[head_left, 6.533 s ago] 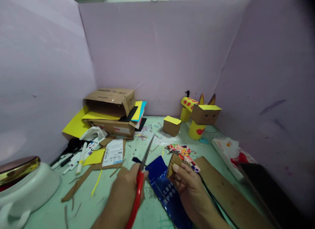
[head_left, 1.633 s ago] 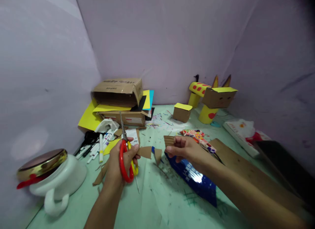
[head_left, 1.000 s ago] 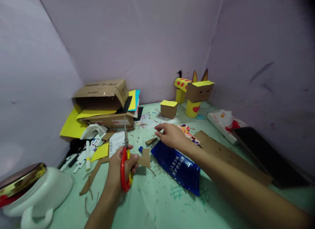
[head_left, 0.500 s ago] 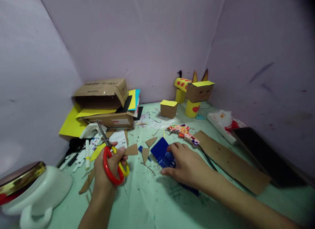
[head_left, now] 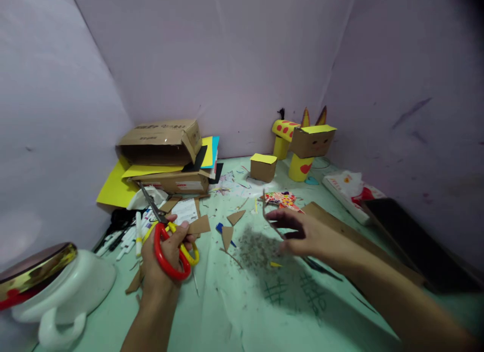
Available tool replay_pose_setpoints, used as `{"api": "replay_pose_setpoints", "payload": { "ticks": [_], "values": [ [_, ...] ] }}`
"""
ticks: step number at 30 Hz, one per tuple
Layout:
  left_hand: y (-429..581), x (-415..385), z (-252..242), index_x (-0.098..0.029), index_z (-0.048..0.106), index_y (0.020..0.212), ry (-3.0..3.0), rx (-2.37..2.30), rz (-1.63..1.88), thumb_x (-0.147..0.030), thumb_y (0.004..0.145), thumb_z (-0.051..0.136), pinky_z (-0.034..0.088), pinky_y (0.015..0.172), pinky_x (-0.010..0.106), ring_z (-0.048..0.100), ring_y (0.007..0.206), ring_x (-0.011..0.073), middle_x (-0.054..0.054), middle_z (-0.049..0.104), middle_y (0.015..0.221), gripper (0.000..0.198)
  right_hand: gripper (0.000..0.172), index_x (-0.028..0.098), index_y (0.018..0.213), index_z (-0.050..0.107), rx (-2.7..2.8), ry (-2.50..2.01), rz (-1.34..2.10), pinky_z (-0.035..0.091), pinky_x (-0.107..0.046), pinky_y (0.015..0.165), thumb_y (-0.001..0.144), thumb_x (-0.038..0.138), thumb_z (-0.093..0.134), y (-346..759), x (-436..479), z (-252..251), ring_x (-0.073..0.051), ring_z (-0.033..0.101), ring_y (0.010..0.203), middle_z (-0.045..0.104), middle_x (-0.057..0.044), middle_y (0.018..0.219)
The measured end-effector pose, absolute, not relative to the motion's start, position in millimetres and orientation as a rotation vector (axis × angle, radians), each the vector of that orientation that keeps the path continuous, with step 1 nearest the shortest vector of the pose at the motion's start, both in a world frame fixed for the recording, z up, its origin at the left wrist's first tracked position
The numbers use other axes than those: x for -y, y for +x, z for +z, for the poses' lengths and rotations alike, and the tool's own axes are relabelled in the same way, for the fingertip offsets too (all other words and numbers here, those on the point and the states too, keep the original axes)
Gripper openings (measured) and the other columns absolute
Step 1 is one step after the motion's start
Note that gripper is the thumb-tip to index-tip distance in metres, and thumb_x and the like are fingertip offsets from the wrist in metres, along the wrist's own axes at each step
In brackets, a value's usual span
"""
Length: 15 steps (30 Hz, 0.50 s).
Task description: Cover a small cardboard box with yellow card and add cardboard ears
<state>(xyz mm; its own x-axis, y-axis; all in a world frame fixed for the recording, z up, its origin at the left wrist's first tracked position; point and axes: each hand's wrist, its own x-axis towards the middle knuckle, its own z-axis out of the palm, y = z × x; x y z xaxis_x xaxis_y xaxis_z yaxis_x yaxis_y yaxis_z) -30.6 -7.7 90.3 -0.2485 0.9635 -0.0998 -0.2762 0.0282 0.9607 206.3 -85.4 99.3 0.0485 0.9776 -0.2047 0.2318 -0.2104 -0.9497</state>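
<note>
Scissors with red and yellow handles [head_left: 172, 253] rest in my left hand [head_left: 163, 256], blades pointing up and left. The same hand pinches a small cardboard piece [head_left: 199, 225]. My right hand [head_left: 302, 233] is raised over the table, fingers curled round a thin flat piece [head_left: 269, 218] seen nearly edge-on; its face is hidden. Behind that hand lies a flower-patterned glue gun [head_left: 280, 198], partly covered. Grey crumbs [head_left: 257, 248] and a yellow scrap [head_left: 276, 265] lie below it. Cardboard scraps [head_left: 236, 217] and a small blue piece [head_left: 220, 228] are between my hands.
Cardboard boxes [head_left: 161, 135] and coloured sheets stand back left, markers [head_left: 138, 233] before them. A white pot [head_left: 75, 286] is front left. A small box [head_left: 263, 169] and cardboard animal [head_left: 313, 141] stand behind; a white tray [head_left: 346, 203] and dark panel [head_left: 416, 241] are right.
The blue sheet no longer lies flat on the table, and crumbs show where it was. My right hand has risen and moved right with a thin piece in it. My left hand keeps its hold.
</note>
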Motion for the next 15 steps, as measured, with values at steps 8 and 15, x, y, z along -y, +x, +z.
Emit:
{"api": "replay_pose_setpoints", "payload": {
  "ticks": [8, 15],
  "values": [
    [-29.2, 12.7, 91.1, -0.019, 0.053, 0.093, 0.92, -1.065, 1.46, -0.023, 0.052, 0.078, 0.043, 0.038, 0.016, 0.052, 0.04, 0.0085, -0.008, 0.056, 0.052, 0.048, 0.058, 0.017, 0.119, 0.051, 0.449, -0.826, 1.821, 0.049, -0.04, 0.078, 0.061, 0.023, 0.056, 204.7, 78.0, 72.6, -0.026, 0.066, 0.087, 0.069, -0.01, 0.104],
    [-4.3, 44.2, 84.3, -0.02, 0.05, 0.101, 1.168, -0.994, 1.163, -0.028, 0.065, 0.074, 0.044, 0.039, 0.019, 0.054, 0.044, 0.0091, -0.006, 0.057, 0.064, 0.044, 0.062, 0.022, 0.123, 0.047, 0.514, -0.721, 1.806, 0.049, -0.035, 0.08, 0.063, 0.005, 0.052, 180.5, 69.0, 47.9, -0.021, 0.065, 0.091, 0.069, -0.005, 0.106]
  ]
}}
